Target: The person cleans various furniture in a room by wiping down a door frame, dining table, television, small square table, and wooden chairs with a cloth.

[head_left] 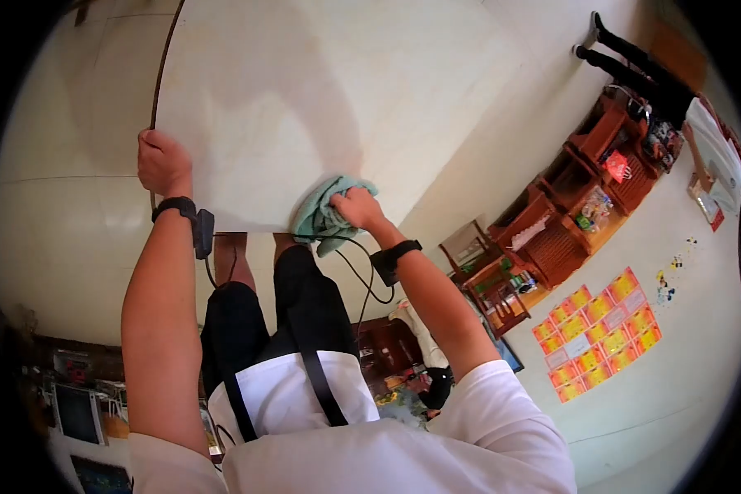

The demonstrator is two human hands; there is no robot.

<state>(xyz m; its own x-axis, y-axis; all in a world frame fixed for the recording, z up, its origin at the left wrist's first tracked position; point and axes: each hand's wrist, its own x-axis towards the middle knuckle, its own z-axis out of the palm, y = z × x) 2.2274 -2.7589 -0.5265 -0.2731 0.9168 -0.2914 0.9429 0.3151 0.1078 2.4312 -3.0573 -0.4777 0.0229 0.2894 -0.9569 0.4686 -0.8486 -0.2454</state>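
Note:
A pale tabletop [247, 165] with a thin dark rim along its left side spreads out before me. My left hand [165, 162] is closed around that left edge, fingers curled under and out of sight. At the near edge, my right hand [356, 207] grips a crumpled green cloth [317, 210] and presses it onto the tabletop. Part of the cloth hangs over the edge. Black straps with small boxes circle both wrists, and a thin black cable [362, 255] loops below the right hand.
My legs stand just under the near edge. To the right, wooden chairs and a bench [556, 235] hold bags and other items. Another person [708, 140] is at the far right. Orange-yellow sheets [601, 337] cover part of the wall. A boxy screen [78, 412] stands lower left.

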